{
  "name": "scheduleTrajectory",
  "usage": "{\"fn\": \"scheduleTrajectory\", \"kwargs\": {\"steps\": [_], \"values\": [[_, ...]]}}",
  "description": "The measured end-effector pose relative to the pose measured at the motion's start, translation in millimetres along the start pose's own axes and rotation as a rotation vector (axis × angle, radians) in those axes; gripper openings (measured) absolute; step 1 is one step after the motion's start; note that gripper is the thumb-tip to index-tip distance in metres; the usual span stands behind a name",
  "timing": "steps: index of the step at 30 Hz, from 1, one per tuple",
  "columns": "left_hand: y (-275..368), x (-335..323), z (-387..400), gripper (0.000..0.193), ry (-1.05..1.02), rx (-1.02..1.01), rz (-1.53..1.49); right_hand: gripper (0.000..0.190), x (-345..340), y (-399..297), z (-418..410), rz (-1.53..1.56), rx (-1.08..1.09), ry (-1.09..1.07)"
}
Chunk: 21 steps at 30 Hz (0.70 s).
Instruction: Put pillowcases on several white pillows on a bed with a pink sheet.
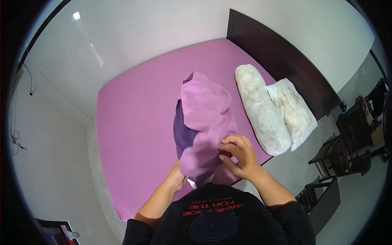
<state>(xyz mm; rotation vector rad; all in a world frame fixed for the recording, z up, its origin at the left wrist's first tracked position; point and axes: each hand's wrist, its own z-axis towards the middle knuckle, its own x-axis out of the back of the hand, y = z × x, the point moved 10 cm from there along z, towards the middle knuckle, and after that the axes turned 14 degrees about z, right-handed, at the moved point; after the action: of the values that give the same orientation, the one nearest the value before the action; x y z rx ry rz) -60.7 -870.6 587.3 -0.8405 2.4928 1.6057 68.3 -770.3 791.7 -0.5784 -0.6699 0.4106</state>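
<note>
In front of me a loose pillowcase-like cloth (205, 113), light pink outside and dark purple on its other face (183, 131), hangs bunched over the bed. My left hand (178, 177) grips its lower left edge near my waist. My right hand (242, 156) is by its right side, fingers curled but apart, the fingertips at the cloth's edge. Scraps of white material (209, 180) show beneath the cloth, mostly hidden by it and by my shirt. Below lies a mattress with a fitted pink sheet (137, 122).
A stained white bolster (261, 110) and a white pillow (291, 110) lie side by side by the dark wooden headboard (281, 58). Dark wooden chairs (333, 156) stand on the tiled floor (300, 168) at right. Cables (15, 139) hang along the left wall.
</note>
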Motion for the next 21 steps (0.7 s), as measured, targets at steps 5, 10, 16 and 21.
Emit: {"fn": "scheduleTrajectory", "kwargs": {"steps": [5, 10, 16, 21], "values": [[25.0, -14.4, 16.9, 0.026, -0.016, -0.065, -0.073, 0.026, -28.4, -12.6, 11.8, 0.038, 0.079, -0.118], [31.0, -13.3, 25.2, 0.029, -0.058, -0.089, -0.151, 0.028, -45.9, 0.2, 9.6, -0.325, 0.156, -0.09], [41.6, -6.4, 40.7, 0.03, -0.144, -0.134, -0.099, 0.021, -68.5, -19.6, -17.5, -0.19, 0.334, -0.146], [36.6, -0.1, 42.9, 0.03, -0.134, -0.106, -0.051, 0.014, -47.9, 12.0, -17.2, -0.204, 0.117, 0.16]]}}
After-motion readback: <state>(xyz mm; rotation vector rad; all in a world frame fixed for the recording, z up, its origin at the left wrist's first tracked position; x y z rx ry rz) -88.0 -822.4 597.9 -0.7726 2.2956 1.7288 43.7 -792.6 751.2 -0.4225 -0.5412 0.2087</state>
